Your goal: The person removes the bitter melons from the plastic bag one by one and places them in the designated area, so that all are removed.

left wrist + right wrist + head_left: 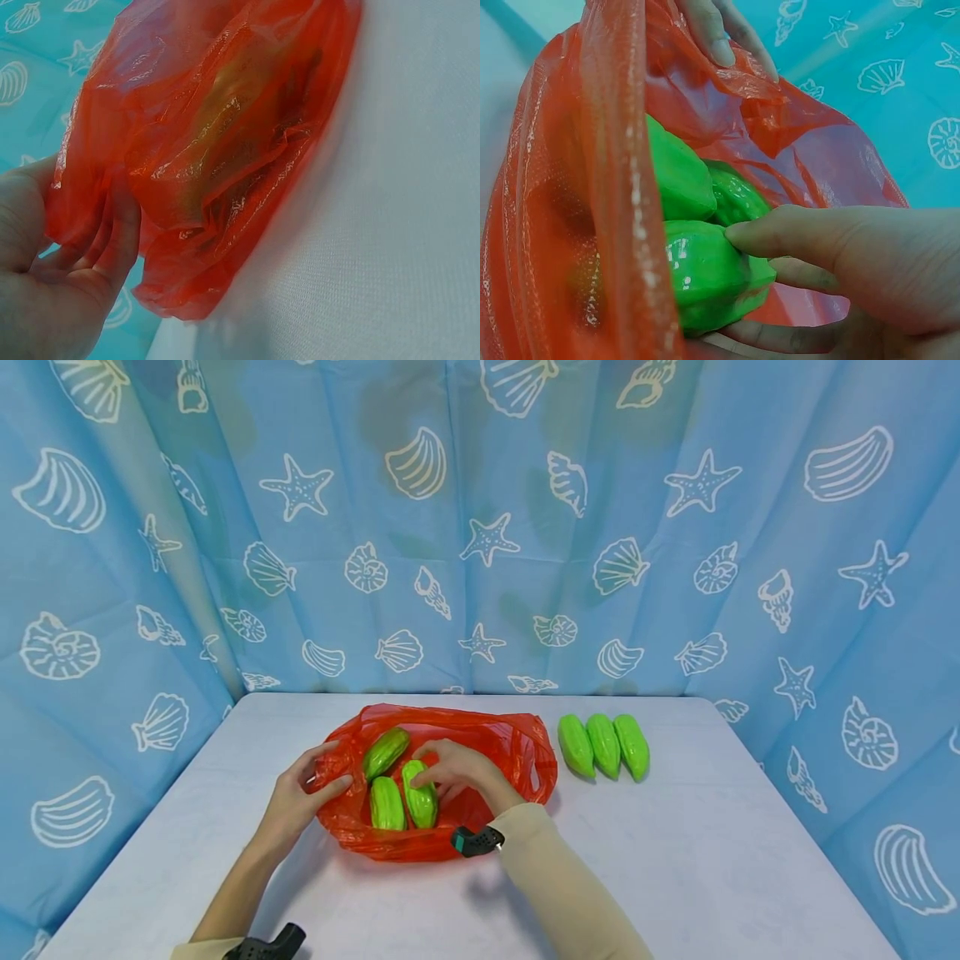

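Note:
A red plastic bag [480,727] lies with its mouth spread wide. My left hand [296,797] holds the bag's left edge, with the film between thumb and fingers. Inside the bag my right hand [457,768] grips a bright green ridged fruit [420,802], its thumb on top and its fingers around the far side. Beside that one lies a second green fruit [387,804], and a darker green fruit [386,752] leans behind them. In the right wrist view, red film partly hides the gripped fruit [709,274].
Three more green fruits [603,747] lie side by side on the white table [675,877], right of the bag. A blue curtain [480,593] with white shell prints hangs behind the table and along both sides.

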### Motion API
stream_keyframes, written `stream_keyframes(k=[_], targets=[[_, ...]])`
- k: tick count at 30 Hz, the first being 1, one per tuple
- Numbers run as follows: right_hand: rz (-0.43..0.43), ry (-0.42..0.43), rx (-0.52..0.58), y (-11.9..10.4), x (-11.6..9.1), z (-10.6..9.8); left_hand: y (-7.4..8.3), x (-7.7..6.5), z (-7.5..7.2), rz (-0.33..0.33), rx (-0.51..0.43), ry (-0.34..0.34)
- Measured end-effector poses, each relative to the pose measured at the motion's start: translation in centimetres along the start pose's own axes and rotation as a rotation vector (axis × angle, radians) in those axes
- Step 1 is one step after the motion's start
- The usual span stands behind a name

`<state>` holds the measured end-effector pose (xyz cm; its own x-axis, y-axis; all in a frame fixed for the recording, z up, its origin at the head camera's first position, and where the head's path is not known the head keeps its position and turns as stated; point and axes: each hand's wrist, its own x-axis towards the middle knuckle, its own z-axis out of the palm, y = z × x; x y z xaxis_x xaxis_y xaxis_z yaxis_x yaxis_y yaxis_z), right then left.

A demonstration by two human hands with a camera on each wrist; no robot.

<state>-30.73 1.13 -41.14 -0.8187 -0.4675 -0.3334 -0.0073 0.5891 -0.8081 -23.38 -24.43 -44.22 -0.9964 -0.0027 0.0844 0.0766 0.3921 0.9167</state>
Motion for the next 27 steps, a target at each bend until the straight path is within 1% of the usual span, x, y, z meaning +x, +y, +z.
stream_keyframes(k=[7,13,23,27], targets=[[-0.019,-0.006,-0.018,0.3,-0.3,-0.3,0.0,0.0,0.0,-0.001,-0.005,-0.001],[-0.017,0.018,-0.010,0.4,-0.8,-1.0,0.0,0.0,-0.1,0.003,0.001,0.002],[-0.054,0.046,-0.020,0.2,-2.1,-2.2,0.0,0.1,-0.1,-0.001,0.020,0.008],[-0.061,0.055,-0.039,0.2,-2.8,-2.7,0.1,0.0,-0.1,-0.003,0.029,0.010]])
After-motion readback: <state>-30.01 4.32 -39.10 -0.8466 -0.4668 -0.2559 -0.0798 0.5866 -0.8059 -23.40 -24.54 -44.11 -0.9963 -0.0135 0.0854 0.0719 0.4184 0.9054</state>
